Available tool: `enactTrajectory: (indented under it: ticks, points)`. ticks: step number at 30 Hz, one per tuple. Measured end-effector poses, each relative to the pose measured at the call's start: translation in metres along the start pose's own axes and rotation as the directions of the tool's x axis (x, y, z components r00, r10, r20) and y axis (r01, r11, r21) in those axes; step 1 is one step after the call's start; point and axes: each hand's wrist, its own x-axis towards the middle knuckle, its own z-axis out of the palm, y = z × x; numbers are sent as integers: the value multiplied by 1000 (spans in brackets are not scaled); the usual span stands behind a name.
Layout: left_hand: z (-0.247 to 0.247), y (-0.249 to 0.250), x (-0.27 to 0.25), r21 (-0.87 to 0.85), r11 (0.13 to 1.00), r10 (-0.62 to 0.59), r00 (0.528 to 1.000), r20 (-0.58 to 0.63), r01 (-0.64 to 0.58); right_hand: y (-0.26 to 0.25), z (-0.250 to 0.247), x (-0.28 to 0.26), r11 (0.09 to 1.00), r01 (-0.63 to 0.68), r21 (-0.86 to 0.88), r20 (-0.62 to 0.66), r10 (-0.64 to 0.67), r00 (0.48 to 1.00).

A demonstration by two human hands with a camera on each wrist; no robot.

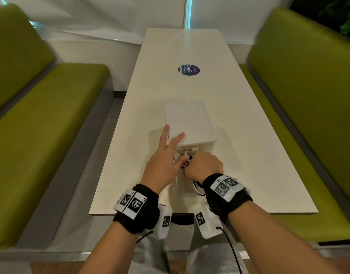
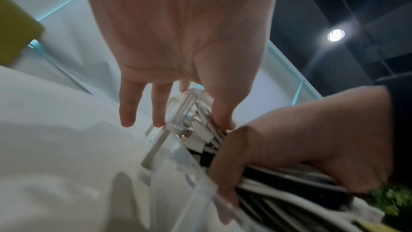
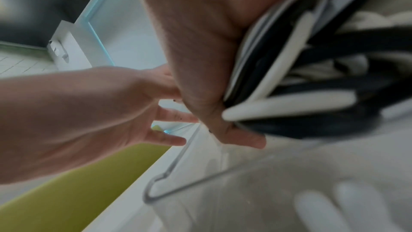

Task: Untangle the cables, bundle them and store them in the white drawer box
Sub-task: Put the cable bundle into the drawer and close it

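Observation:
The white drawer box (image 1: 190,121) stands mid-table with its clear drawer (image 2: 178,174) pulled out towards me. My right hand (image 1: 201,164) grips a bundle of black and white cables (image 1: 187,155) and holds it down inside the drawer (image 3: 200,183); the cable bundle (image 3: 289,94) runs through its curled fingers. My left hand (image 1: 174,144) lies with straight fingers on the box's near-left top corner. Its thumb (image 2: 220,112) presses on the white connector ends at the drawer's inner end. Loops of cable (image 1: 198,187) show under my right wrist.
The long white table (image 1: 249,155) carries a round purple sticker (image 1: 189,69) further back. Green bench seats (image 1: 51,125) flank it on both sides. The table's near edge lies just under my wrists.

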Motion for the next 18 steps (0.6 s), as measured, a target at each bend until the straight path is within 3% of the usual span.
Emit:
enactTrajectory:
  ticks: [5,12,18]
  points:
    - [2,-2,1,-5,1000,-14,1000,19,14,1,4,1,997,-3,80,-16,5,1000]
    - [2,3,2,-4,1000,-28,999,22,28,0,7,11,962,-122,243,114,97,989]
    - [5,6,1,-9,998,-66,998,4,66,2,6,10,978,-41,202,154,10,988]
